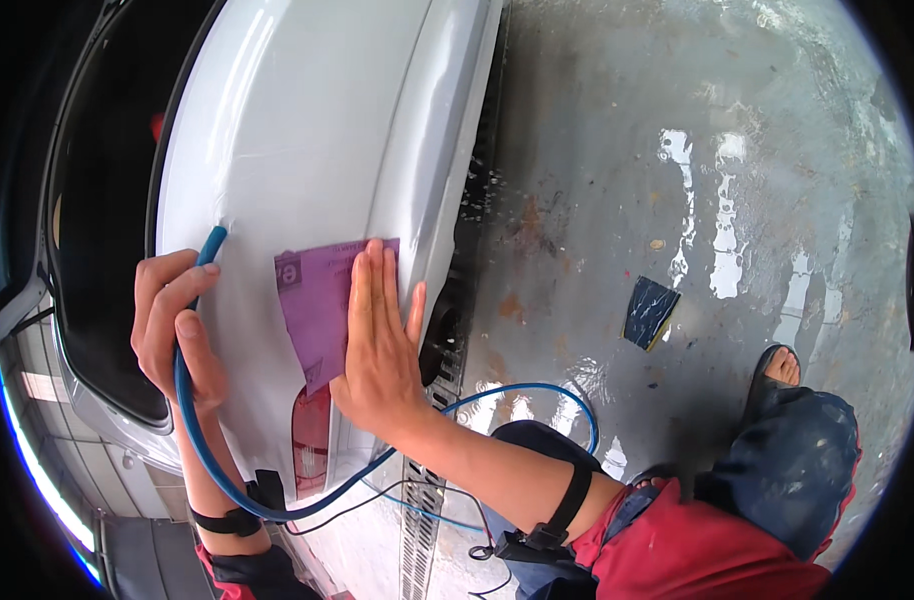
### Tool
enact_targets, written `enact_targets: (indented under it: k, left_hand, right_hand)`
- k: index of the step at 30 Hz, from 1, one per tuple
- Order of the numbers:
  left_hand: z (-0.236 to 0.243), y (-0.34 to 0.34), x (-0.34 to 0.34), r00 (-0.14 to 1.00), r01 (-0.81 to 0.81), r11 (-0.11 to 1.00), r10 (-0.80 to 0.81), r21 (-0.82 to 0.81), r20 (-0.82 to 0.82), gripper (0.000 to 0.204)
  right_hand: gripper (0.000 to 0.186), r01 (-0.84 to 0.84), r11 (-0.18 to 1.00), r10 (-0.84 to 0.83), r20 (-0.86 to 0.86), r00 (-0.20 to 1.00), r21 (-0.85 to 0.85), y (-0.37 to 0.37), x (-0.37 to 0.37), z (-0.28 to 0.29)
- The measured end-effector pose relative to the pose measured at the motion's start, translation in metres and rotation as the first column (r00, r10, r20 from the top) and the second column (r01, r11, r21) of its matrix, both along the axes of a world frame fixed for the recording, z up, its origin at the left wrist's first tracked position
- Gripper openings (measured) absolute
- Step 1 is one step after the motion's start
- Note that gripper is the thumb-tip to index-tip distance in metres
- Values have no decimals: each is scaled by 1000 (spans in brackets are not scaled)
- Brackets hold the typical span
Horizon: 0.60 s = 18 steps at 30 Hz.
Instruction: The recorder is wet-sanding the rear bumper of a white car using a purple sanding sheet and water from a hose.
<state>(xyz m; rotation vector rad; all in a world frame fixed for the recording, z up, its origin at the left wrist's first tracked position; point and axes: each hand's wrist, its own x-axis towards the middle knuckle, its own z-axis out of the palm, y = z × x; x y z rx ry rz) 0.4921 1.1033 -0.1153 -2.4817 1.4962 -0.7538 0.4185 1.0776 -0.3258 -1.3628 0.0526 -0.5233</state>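
Note:
My left hand is closed round a blue hose, whose end rises just above my fingers beside the white car panel. My right hand lies flat with outstretched fingers on a torn purple sheet, pressing it against the panel near the panel's right edge. A red tail light shows just below the sheet, partly hidden.
Dark glass borders the panel on the left. On the wet grey floor lies a dark patch of sheet. The hose loops over a drain grate beside thin cables. My sandalled foot is at lower right.

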Motion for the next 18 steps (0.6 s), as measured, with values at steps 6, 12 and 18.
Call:
enact_targets:
  k: [6, 12, 18]
  left_hand:
    - [1, 3, 1, 1000, 17, 1000, -18, -12, -25, 51]
    - [3, 5, -1, 999, -29, 999, 30, -27, 21, 51]
    - [2, 5, -1, 999, -45, 999, 45, -5, -32, 52]
  right_hand:
    - [113, -93, 990, 87, -57, 995, -102, -17, 11, 4]
    - [108, 33, 985, -37, -20, 999, -169, -20, 15, -2]
    - [110, 62, 983, -63, 2, 998, -174, -26, 17, -4]
